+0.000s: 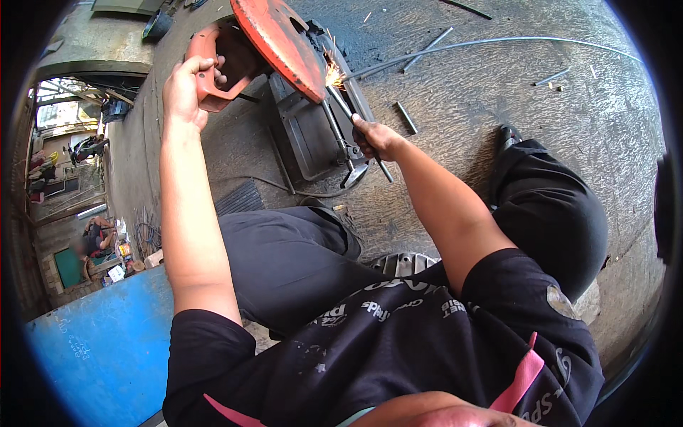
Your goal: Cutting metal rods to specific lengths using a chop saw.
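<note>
While sparks (334, 74) fly under the orange saw guard (281, 43), the left hand (186, 89) has its fingers wrapped around the saw's orange handle (206, 67), and the right hand (376, 138) grips a thin metal rod (356, 121) lying across the dark saw base (306, 135). The blade itself is hidden behind the guard, and the rod's far end blurs into the sparks

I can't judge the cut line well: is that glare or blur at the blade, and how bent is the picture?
Head view: sparks burn out to white where the orange saw guard meets the metal rod; hard daylight, shadow under the saw; fisheye bends the long rod and blacks the corners; hands sharp.
</note>
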The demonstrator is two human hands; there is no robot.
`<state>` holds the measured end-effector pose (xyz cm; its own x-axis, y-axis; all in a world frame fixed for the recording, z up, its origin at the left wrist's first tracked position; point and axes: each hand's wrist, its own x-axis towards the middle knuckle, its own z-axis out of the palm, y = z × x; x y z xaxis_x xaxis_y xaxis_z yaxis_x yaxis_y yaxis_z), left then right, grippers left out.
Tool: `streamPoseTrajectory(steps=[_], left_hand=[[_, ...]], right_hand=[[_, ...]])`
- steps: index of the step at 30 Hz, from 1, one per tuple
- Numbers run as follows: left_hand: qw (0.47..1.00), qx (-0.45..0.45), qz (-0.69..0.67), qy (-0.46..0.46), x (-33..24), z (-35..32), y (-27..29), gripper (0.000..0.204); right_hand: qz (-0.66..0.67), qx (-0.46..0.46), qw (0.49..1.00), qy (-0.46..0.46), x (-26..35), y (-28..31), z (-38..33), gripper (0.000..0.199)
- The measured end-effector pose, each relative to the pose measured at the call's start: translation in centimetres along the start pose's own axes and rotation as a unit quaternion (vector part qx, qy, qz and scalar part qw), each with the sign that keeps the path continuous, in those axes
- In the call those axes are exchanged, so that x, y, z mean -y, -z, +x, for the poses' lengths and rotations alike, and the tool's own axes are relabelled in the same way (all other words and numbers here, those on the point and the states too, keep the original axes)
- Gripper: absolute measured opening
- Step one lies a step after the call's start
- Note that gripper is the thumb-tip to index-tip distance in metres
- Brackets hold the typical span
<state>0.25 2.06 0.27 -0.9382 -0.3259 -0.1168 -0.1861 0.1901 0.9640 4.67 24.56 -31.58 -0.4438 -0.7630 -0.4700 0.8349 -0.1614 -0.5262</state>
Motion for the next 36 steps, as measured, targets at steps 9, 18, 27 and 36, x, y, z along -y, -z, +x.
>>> streamPoseTrajectory(steps=[9, 18, 27, 36], left_hand=[[1.000, 0.010, -0.004, 0.006, 0.0, 0.1, 0.1, 0.026], [1.000, 0.019, -0.009, 0.011, 0.1, 0.1, 0.3, 0.027], [1.000, 0.021, -0.009, 0.013, 0.0, -0.1, 0.2, 0.030], [1.000, 0.018, -0.010, 0.009, 0.0, -0.2, 0.1, 0.030]], right_hand=[[-0.148, -0.133, 0.976, 0.086, 0.0, 0.4, 0.5, 0.051], [-0.485, -0.288, 0.819, 0.106, 4.7, 3.0, -0.7, 0.051], [-0.647, -0.348, 0.678, 0.012, 14.2, 1.8, -3.3, 0.039], [-0.711, -0.293, 0.638, 0.044, 15.6, 0.9, -1.5, 0.037]])
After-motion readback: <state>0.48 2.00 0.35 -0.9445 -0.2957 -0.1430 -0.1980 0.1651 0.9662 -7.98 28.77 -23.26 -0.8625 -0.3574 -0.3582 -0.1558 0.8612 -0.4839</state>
